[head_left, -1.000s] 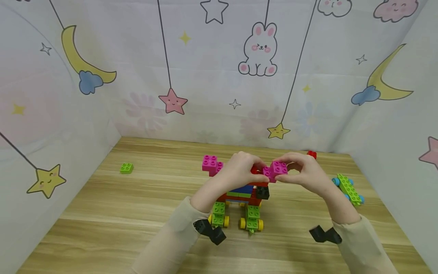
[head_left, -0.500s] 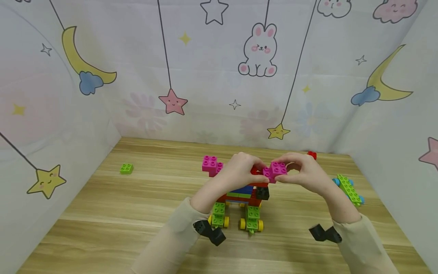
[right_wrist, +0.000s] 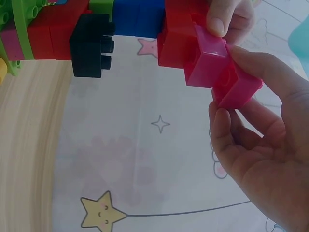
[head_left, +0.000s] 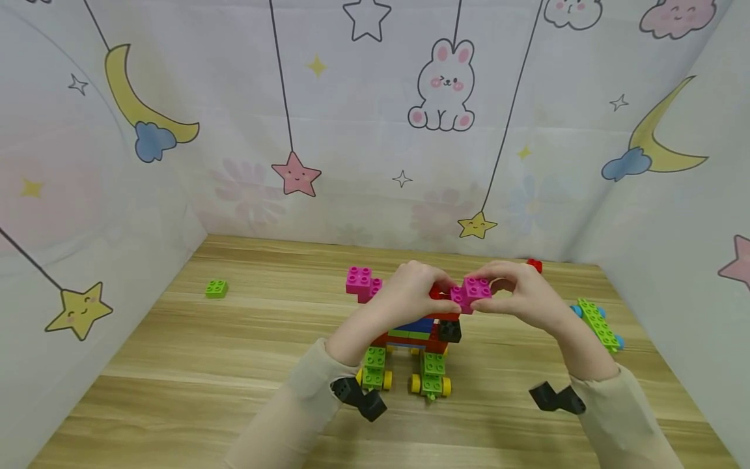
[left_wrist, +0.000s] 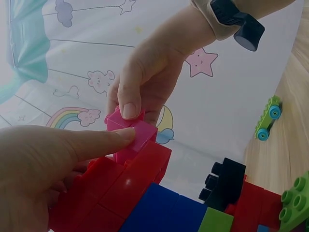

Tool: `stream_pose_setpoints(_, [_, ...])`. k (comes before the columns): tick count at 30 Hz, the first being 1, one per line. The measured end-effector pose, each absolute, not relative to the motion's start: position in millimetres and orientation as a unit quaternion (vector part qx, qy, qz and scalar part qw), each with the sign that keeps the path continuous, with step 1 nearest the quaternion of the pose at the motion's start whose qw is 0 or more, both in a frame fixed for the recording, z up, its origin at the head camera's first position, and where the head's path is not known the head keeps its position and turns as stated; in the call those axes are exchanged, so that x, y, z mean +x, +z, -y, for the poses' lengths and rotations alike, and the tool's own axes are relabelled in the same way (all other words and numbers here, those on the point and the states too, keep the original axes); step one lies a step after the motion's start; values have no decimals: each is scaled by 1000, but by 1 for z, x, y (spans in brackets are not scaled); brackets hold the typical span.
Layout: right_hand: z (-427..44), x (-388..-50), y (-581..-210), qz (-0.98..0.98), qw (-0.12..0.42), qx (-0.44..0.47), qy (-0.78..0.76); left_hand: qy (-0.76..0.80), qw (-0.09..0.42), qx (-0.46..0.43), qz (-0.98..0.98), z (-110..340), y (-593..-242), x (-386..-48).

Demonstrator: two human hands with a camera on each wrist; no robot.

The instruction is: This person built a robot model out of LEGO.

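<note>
A toy of stacked building blocks stands mid-table, with red blocks (left_wrist: 145, 164) on top, blue blocks (left_wrist: 164, 208) beneath and green wheeled bases (head_left: 433, 374) below. My right hand (head_left: 524, 296) pinches a pink block (head_left: 477, 287) between thumb and fingers. That block joins a second pink block (right_wrist: 207, 58) at the red upper part's right end. My left hand (head_left: 410, 290) grips the upper part, its thumb (left_wrist: 116, 139) against the pink block and its other fingers mostly hidden behind the red blocks. Another pink stepped pair (head_left: 359, 280) sticks out at the left end.
A black block (head_left: 449, 330) juts from the toy's right side. On the table lie a loose green block (head_left: 217, 288) at left, a red block (head_left: 534, 264) at back right, and a green car base with blue wheels (head_left: 597, 326) at right. Printed cloth walls stand around the table.
The pink block in my right hand has shifted very slightly left and down since a second ago. Both hands keep their hold, and the toy stays in place.
</note>
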State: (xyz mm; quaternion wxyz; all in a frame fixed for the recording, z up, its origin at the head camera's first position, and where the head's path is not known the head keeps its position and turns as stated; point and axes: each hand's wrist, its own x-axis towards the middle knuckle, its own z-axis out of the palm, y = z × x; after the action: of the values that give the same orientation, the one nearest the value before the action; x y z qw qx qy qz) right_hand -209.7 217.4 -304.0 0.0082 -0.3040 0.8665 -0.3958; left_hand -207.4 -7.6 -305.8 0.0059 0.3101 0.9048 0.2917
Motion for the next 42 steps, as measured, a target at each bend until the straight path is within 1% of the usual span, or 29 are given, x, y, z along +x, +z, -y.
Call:
stream_pose_setpoints(12, [-215,-211,-304,-864,-18,-336,-375,290,9,309,-906,7,-305,-207])
stream_pose_setpoints(42, [-216,-211,-302,-871,12,-314,-377,294,8,309,-905,7,-308,-208])
